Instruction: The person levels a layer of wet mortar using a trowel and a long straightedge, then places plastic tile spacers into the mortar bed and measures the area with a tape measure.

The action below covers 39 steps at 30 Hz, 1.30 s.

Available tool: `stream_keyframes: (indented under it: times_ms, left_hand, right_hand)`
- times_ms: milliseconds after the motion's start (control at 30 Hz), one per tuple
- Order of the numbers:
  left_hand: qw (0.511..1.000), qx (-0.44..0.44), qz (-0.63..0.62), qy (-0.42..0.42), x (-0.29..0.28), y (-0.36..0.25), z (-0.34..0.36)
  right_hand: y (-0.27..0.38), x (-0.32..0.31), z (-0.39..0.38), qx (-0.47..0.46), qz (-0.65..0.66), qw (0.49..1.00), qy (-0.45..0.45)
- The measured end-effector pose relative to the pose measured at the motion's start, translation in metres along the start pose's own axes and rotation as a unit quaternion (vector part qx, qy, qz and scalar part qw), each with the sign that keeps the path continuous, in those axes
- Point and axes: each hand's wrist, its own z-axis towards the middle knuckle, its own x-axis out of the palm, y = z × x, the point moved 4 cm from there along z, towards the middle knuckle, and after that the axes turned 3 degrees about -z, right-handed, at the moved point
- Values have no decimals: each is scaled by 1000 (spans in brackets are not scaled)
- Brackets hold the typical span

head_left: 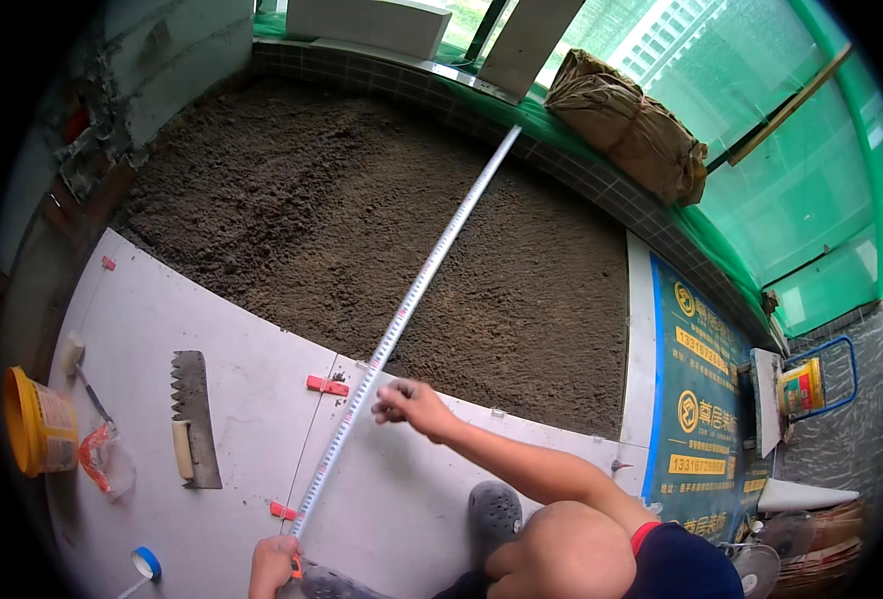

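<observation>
A long white tape measure is drawn out from the near tiles across the brown mortar bed to the tiled edge by the far wall. My left hand is closed around its near end, where a bit of orange case shows. Just right of the blade, my right hand hovers over a pale floor tile, fingers loosely curled and seemingly holding nothing. Red tile-levelling wedges sit along the joint beside the blade. To the left lies a notched trowel with a wooden handle.
Far left stand a yellow bucket, a mallet and a clear bag; a blue tape roll lies nearer. Blue printed sheeting covers the right side. A brown paper sack rests on the far ledge by green netting.
</observation>
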Motion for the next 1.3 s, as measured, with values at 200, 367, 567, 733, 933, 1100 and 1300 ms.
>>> stream_keyframes:
  times_ms: [200,367,567,733,933,1100,1300]
  left_hand:
    - [997,33,45,-51,1,-34,13]
    - [992,98,64,-55,-14,-4,10]
    - [994,-64,-83,-32,-21,40,-17]
    - [997,-4,9,-72,-25,32,-14]
    - [995,53,12,-89,-10,6,10]
    - [994,39,18,-98,-2,-7,13]
    - [996,26,6,-88,6,-11,16]
  right_hand:
    - [-50,1,-46,74,-30,997,19]
    - [-78,-9,-69,121,-52,991,21]
    - [-123,-15,-85,144,-16,989,32]
    - [-128,-1,-90,141,-24,989,27]
    - [-118,-1,-91,97,-147,983,46]
    - [-107,-4,-100,107,-165,979,45]
    - [-132,-15,-96,113,-186,974,59]
